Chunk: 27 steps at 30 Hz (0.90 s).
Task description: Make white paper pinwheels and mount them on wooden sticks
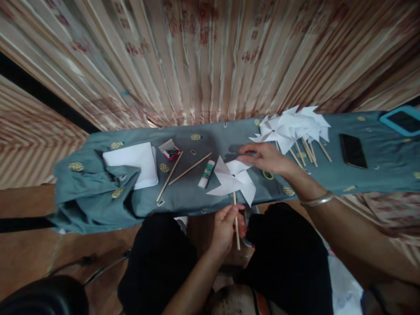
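Note:
A white paper pinwheel [231, 177] with a pin at its centre stands on a thin wooden stick, its blades over the near part of the cloth. My left hand [226, 225] is closed around that stick below the blades, at the table's front edge. Above the pinwheel, my right hand [264, 157] has its fingers stretched out at the upper blade; whether they touch it is hard to tell. Just left of the blades lies a glue stick [206, 174] with a green and white label. Two loose wooden sticks [190, 168] lie farther left.
Several finished pinwheels [295, 127] are piled at the back right. Beyond them are a dark phone [353, 151] and a blue-framed tablet [403, 120]. A small red box of pins [170, 151] and folded white paper [144, 164] lie on the left of the green cloth [226, 135].

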Each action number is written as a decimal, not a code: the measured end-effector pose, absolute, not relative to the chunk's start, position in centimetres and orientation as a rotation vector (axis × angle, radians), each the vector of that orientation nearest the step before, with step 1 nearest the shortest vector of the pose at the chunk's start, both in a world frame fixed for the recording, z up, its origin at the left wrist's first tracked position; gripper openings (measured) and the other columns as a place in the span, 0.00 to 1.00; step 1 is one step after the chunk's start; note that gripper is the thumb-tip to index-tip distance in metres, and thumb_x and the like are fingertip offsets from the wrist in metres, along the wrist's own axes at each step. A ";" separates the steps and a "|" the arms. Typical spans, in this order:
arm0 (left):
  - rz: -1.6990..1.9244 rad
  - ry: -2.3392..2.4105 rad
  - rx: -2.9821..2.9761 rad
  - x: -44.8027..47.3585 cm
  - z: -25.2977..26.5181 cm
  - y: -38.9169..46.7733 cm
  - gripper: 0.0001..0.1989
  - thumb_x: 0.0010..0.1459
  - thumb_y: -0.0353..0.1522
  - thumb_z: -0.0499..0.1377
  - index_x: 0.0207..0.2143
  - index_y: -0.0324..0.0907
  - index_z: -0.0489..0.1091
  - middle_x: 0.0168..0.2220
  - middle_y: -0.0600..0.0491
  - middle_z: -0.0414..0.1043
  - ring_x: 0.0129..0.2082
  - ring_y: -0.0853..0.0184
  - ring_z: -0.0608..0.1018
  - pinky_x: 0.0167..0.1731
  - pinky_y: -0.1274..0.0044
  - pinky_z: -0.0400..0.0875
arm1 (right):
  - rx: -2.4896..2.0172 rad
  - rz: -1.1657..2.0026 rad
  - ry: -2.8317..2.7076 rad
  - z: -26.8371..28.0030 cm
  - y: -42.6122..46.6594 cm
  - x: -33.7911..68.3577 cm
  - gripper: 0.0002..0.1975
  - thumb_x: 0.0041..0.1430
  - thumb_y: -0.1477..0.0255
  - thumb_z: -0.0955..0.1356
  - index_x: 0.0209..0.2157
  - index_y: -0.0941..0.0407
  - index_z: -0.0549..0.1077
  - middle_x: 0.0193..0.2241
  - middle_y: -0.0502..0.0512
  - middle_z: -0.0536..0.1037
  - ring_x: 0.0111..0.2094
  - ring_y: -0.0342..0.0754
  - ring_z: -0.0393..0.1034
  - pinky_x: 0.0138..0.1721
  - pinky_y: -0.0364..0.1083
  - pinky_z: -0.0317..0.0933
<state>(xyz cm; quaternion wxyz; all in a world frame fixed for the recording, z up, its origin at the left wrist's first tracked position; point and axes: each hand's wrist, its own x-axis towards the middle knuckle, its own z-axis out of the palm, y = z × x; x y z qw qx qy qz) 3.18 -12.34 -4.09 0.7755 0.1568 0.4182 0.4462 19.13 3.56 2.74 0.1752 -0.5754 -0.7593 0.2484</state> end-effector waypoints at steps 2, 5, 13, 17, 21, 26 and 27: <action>0.974 0.893 0.354 3.4 -3.3 -11.6 0.24 0.45 0.49 0.66 0.32 0.37 0.71 0.13 0.60 0.64 0.08 0.77 0.63 0.10 0.82 0.51 | -1.546 0.550 -1.918 3.1 2.0 19.5 0.17 0.56 0.59 0.68 0.41 0.55 0.79 0.38 0.56 0.82 0.38 0.52 0.75 0.42 0.50 0.65; 0.994 0.863 0.378 3.9 -1.9 -10.4 0.24 0.44 0.49 0.66 0.32 0.37 0.71 0.14 0.61 0.64 0.08 0.77 0.62 0.10 0.82 0.51 | -1.445 0.450 -1.605 3.5 0.0 19.7 0.16 0.59 0.60 0.67 0.41 0.56 0.79 0.39 0.57 0.82 0.40 0.52 0.75 0.46 0.51 0.66; 1.032 0.814 0.550 4.4 0.7 -5.3 0.22 0.46 0.47 0.66 0.31 0.37 0.72 0.13 0.59 0.65 0.09 0.75 0.64 0.11 0.81 0.53 | -1.330 0.506 -1.012 -0.2 -0.1 21.2 0.13 0.53 0.60 0.71 0.34 0.55 0.79 0.34 0.56 0.82 0.38 0.50 0.75 0.48 0.52 0.66; 1.045 0.824 0.606 4.2 1.1 -2.1 0.22 0.43 0.46 0.67 0.31 0.36 0.73 0.17 0.57 0.69 0.11 0.75 0.67 0.13 0.81 0.55 | -1.327 0.703 -0.891 -2.0 0.0 21.5 0.15 0.51 0.57 0.72 0.32 0.54 0.80 0.34 0.55 0.83 0.37 0.50 0.76 0.45 0.52 0.67; 1.091 0.839 0.609 4.0 0.6 -0.1 0.22 0.42 0.46 0.68 0.32 0.36 0.74 0.20 0.54 0.72 0.15 0.74 0.69 0.17 0.80 0.60 | -1.380 1.048 -1.109 -1.8 -0.8 20.7 0.19 0.47 0.51 0.73 0.26 0.54 0.81 0.27 0.54 0.82 0.31 0.50 0.74 0.38 0.49 0.67; 1.134 0.893 0.595 3.9 -0.8 0.5 0.19 0.42 0.44 0.69 0.30 0.36 0.77 0.22 0.55 0.70 0.21 0.74 0.70 0.24 0.79 0.63 | -1.282 1.467 -1.394 -2.1 -1.6 18.8 0.25 0.49 0.46 0.69 0.25 0.55 0.80 0.24 0.53 0.79 0.28 0.46 0.70 0.34 0.46 0.63; 1.145 0.911 0.603 3.9 -1.0 0.5 0.19 0.42 0.43 0.69 0.29 0.36 0.77 0.22 0.55 0.69 0.22 0.74 0.70 0.25 0.79 0.62 | -1.272 1.517 -1.433 -2.2 -1.7 18.6 0.25 0.50 0.47 0.69 0.25 0.55 0.80 0.24 0.52 0.78 0.28 0.46 0.69 0.33 0.45 0.63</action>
